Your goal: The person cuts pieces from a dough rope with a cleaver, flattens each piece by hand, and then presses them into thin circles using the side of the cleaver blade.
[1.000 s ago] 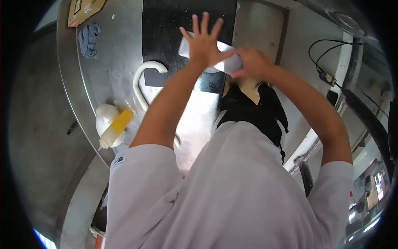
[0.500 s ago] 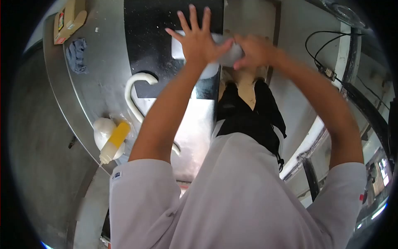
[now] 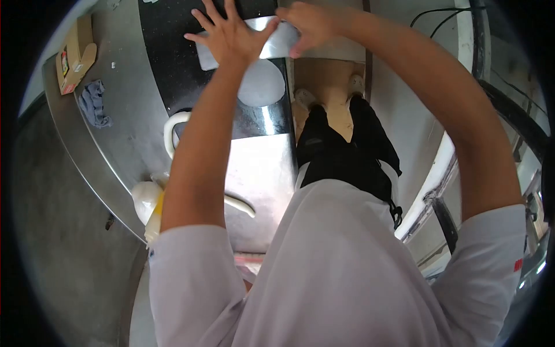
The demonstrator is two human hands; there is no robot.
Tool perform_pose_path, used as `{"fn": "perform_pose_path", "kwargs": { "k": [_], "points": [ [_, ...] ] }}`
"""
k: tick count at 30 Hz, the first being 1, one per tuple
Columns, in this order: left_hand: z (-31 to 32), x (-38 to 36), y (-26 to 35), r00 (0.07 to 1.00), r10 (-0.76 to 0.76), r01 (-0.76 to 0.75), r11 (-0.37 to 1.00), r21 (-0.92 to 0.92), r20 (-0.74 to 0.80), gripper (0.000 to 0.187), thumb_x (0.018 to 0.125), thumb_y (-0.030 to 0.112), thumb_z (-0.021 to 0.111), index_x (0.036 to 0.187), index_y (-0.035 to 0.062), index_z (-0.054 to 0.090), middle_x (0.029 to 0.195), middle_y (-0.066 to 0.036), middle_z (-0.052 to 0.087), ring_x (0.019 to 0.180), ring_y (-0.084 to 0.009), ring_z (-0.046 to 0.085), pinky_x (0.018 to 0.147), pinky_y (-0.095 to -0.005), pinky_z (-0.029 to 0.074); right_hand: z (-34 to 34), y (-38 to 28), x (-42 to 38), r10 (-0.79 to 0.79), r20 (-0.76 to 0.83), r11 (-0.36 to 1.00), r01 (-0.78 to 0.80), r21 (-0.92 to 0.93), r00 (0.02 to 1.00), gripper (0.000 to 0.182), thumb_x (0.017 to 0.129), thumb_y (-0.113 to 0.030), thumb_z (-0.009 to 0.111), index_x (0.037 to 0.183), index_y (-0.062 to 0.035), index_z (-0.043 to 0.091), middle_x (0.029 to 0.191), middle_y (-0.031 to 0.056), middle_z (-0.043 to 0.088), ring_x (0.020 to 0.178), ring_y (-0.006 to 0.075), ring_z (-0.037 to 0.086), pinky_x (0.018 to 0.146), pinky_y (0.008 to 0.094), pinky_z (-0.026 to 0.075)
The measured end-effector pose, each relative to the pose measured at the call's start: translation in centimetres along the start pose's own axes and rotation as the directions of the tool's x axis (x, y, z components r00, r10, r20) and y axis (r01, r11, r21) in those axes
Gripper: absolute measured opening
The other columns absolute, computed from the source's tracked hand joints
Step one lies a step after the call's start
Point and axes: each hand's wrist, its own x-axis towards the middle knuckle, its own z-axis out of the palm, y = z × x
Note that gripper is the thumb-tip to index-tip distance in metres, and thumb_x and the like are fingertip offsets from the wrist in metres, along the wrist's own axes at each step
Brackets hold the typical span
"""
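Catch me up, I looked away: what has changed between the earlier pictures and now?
The metal blade has shifted away from the body, uncovering most of the pale disc. Nothing was newly grasped or released: the left hand stays spread on the blade, the right hand at its end. The cloth stayed put.

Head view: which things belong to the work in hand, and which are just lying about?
Likely in the work:
Metal blade, under the spread left hand, its end in the right hand
Pale disc, on the black surface
White roll

Apparently lying about:
Box
Cloth
Bottle, though it may serve the work
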Motion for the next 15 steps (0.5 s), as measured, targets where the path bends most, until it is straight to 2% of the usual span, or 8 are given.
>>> {"fn": "perform_pose_path", "kwargs": {
  "k": [2, 3, 6, 8, 10, 11, 14, 15],
  "points": [
    [-1.8, 1.5, -0.5, 0.991, 0.005, -0.01, 0.999, 0.035, 0.131, 0.114, 0.072, 0.072, 0.071, 0.161, 0.0159, 0.028, 0.167, -0.022, 0.02, 0.153, -0.047, 0.017, 0.111, -0.0806, 0.015, -1.6, -4.2, 0.8, 0.043, 0.089, 0.994, -0.034, -0.103, 0.995, 0.079, 0.073, -0.049, 0.089, 0.119, 0.0062, 0.057, 0.093, 0.0271, 0.069, 0.085, 0.0435, 0.07, 0.076, 0.0467, 0.057],
    [2.6, 1.0, -4.4, 0.97, 0.236, -0.239, 0.969, -0.059, -0.057, 0.12, 0.067, 0.087, 0.065, 0.161, 0.0219, 0.031, 0.167, -0.021, 0.021, 0.153, -0.0519, 0.013, 0.104, -0.0878, 0.011, -2.0, -6.1, 0.6, 0.091, 0.177, 0.979, -0.056, -0.194, 0.98, 0.08, 0.073, -0.049, 0.089, 0.119, 0.0074, 0.057, 0.095, 0.028, 0.069, 0.087, 0.0437, 0.071, 0.076, 0.0465, 0.058],
    [1.8, -3.9, -5.4, 0.933, 0.357, -0.355, 0.933, -0.057, 0.042, 0.114, 0.069, 0.086, 0.064, 0.16, 0.0246, 0.034, 0.167, -0.019, 0.022, 0.154, -0.0501, 0.013, 0.104, -0.0881, 0.012, 2.0, -7.4, -3.5, 0.231, 0.241, 0.97, -0.203, -0.136, 0.943, 0.082, 0.073, -0.051, 0.088, 0.118, 0.0095, 0.056, 0.097, 0.0292, 0.07, 0.09, 0.0443, 0.071, 0.08, 0.047, 0.058],
    [3.1, -3.1, -5.8, 0.932, 0.363, -0.362, 0.929, -0.077, -0.004, 0.115, 0.066, 0.089, 0.063, 0.159, 0.0272, 0.034, 0.168, -0.016, 0.022, 0.154, -0.0472, 0.015, 0.101, -0.0895, 0.011, 3.0, -6.9, -3.3, 0.274, 0.218, 0.95, -0.228, -0.214, 0.937, 0.084, 0.072, -0.054, 0.088, 0.117, 0.0098, 0.056, 0.096, 0.0295, 0.069, 0.09, 0.0449, 0.071, 0.08, 0.0478, 0.058],
    [1.5, -0.9, -5.3, 0.924, 0.379, -0.379, 0.925, 0.015, -0.047, 0.091, 0.081, 0.075, 0.065, 0.155, 0.0265, 0.043, 0.16, -0.015, 0.038, 0.15, -0.0405, 0.031, 0.108, -0.0798, 0.025, 2.1, -6.5, -2.3, 0.209, 0.04, 0.955, -0.195, -0.224, 0.977, 0.085, 0.069, -0.055, 0.089, 0.114, 0.0091, 0.057, 0.096, 0.0296, 0.069, 0.091, 0.0435, 0.071, 0.079, 0.0468, 0.057],
    [-1.7, 0.7, -3.6, 0.93, 0.325, -0.337, 0.94, 0.044, 0.169, 0.115, 0.072, 0.072, 0.07, 0.162, 0.0166, 0.027, 0.167, -0.023, 0.018, 0.154, -0.0462, 0.017, 0.113, -0.0783, 0.016, 0.9, -6.9, -1.4, 0.21, 0.035, 0.946, -0.194, -0.259, 0.977, 0.082, 0.069, -0.054, 0.089, 0.112, 0.0083, 0.058, 0.095, 0.0292, 0.07, 0.091, 0.0419, 0.072, 0.078, 0.0455, 0.057],
    [-0.7, 2.2, -3.7, 0.923, 0.382, -0.381, 0.924, -0.026, 0.052, 0.115, 0.069, 0.071, 0.073, 0.161, 0.0182, 0.029, 0.168, -0.022, 0.017, 0.154, -0.0462, 0.016, 0.114, -0.077, 0.016, 0.5, -6.5, -0.2, 0.27, 0.03, 0.919, -0.249, -0.307, 0.962, 0.08, 0.071, -0.052, 0.089, 0.113, 0.0084, 0.057, 0.093, 0.0283, 0.07, 0.089, 0.0407, 0.072, 0.076, 0.0435, 0.058],
    [-1.1, 1.4, -3.6, 0.911, 0.403, -0.401, 0.915, -0.039, 0.092, 0.115, 0.07, 0.071, 0.073, 0.161, 0.0186, 0.029, 0.167, -0.023, 0.018, 0.154, -0.0466, 0.015, 0.115, -0.0763, 0.015, 0.7, -6.8, -1.2, 0.242, 0.101, 0.96, -0.223, -0.171, 0.965, 0.082, 0.072, -0.051, 0.089, 0.121, 0.0061, 0.056, 0.091, 0.0254, 0.071, 0.086, 0.0422, 0.071, 0.078, 0.0456, 0.058]
  ]
}}
